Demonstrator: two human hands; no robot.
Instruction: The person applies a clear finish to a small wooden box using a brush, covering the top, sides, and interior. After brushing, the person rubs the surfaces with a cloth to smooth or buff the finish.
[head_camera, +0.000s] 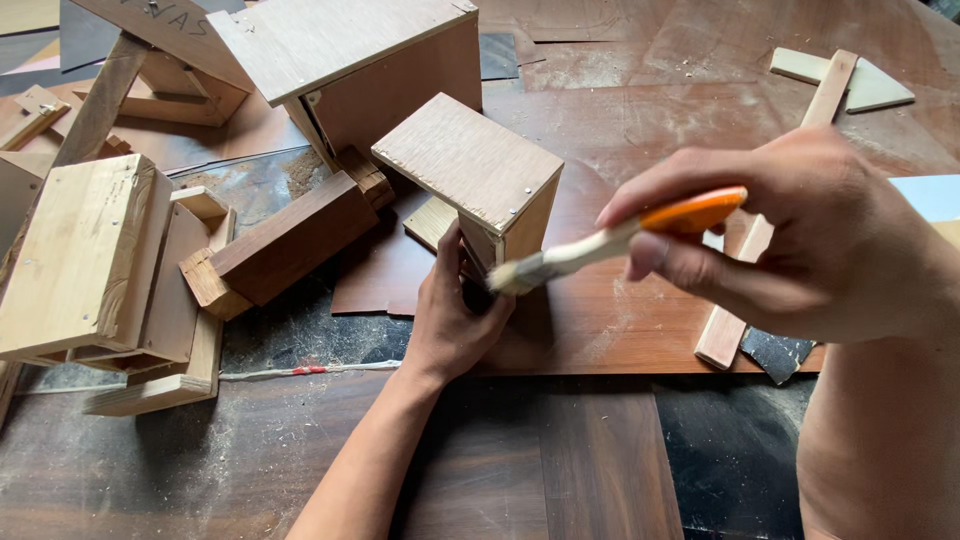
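Plywood makes up the small open box (478, 180) that is held tilted near the middle of the bench (600, 470), its flat panel turned up and its open side turned toward the near edge. The left hand (450, 315) is closed around the box's lower end from below, the fingers wrapped onto its underside, so the box is propped at an angle above a reddish-brown sheet (590, 320) laid on the bench. The right hand (800, 235) is closed on the orange handle of a paintbrush (610, 242), which is pinched between thumb and fingers; the pale bristles are pointed left and are brought right up to the box's near lower corner, just beside the left fingers, though contact with the wood cannot be made out.

Toward the far edge, behind the held box, a larger plywood box (350, 60) is seen. A dark wooden block (290, 240) is lying to the left of the held box. By the left edge a pale wooden assembly (90, 260) is stacked. Toward the far right corner a thin wooden strip (770, 220) is laid across a pale triangular offcut (870, 85), partly hidden by the right hand. Sawdust is scattered over the bench.
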